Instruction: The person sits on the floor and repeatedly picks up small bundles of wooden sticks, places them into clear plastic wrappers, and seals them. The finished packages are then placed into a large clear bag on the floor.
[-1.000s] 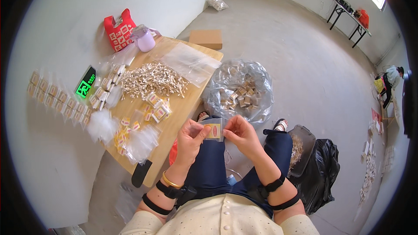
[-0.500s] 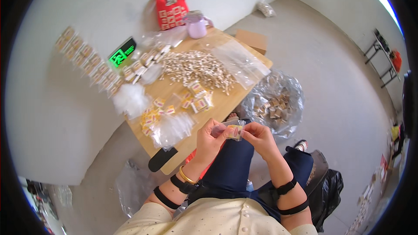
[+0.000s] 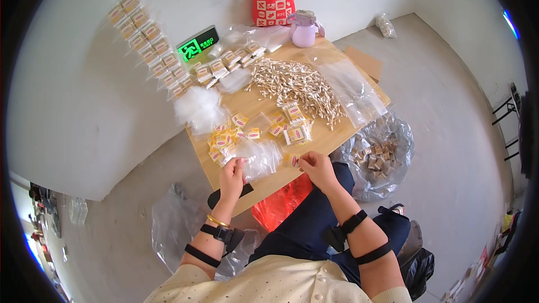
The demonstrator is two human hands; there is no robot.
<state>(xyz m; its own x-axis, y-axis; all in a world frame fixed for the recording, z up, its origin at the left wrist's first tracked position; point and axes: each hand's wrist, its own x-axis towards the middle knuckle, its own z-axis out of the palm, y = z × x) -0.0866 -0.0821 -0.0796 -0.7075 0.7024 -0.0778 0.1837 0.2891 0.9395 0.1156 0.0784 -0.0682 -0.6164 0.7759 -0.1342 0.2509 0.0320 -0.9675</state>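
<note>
My left hand (image 3: 232, 178) is at the table's near edge, thumb and fingers closed at the rim of a spread pile of small clear plastic bags (image 3: 261, 160); it appears to pinch one. Between the fingertips of my right hand (image 3: 319, 169) is a small clear bag with a yellow card (image 3: 290, 160), held just over the table edge. Behind the bags lies a heap of yellow printed cards (image 3: 223, 140). Farther right rest a few clear packs of cotton swabs (image 3: 296, 133) with yellow cards. A large loose heap of cotton swabs (image 3: 297, 85) covers the middle.
Filled packs stand in rows (image 3: 149, 42) against the wall beside a green-lit exit sign (image 3: 197, 45). A red bag (image 3: 274, 3) and a lilac jug (image 3: 304, 32) are at the back. Right of the table, a large clear sack (image 3: 404, 160) holds small packs. A red plastic bag (image 3: 281, 205) hangs below the edge.
My hands have moved apart. The left has let go of the bagged yellow card and reached the bag pile; the right keeps the bagged card. The view has shifted.
</note>
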